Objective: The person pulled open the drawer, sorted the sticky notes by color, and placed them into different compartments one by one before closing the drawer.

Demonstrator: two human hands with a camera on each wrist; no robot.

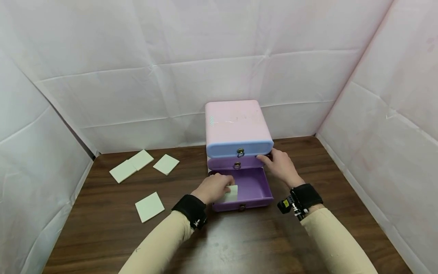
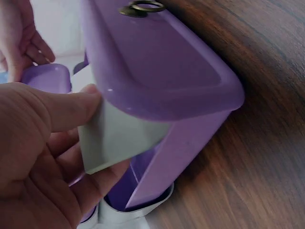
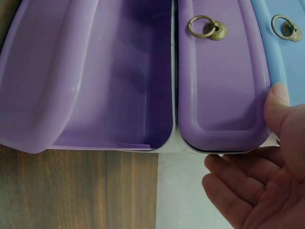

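Five pale square pads (image 1: pixel 149 206), one three-drawer chest (image 1: pixel 237 127), two hands (image 1: pixel 213 187).

Both forearms reach forward in beige sleeves with black wrist straps. The left hand (image 1: pixel 213 188) is curled, thumb and fingers pinched together, palm down. The right hand (image 1: pixel 280 166) lies further forward, fingers loosely extended, thumb (image 3: pixel 276 107) pressed out to the side

Up close on the right wrist view: the bottom purple drawer (image 3: pixel 95 71) stands pulled out over the wooden table (image 3: pixel 76 191), its inside bare. Beside it, the middle purple drawer (image 3: pixel 221 81) sits closed, brass ring pull (image 3: pixel 206 27) showing. The right hand (image 3: pixel 259 181) has its thumb against that drawer's corner, fingers loosely spread below. A blue drawer (image 3: pixel 286 52) edges the frame's right side.
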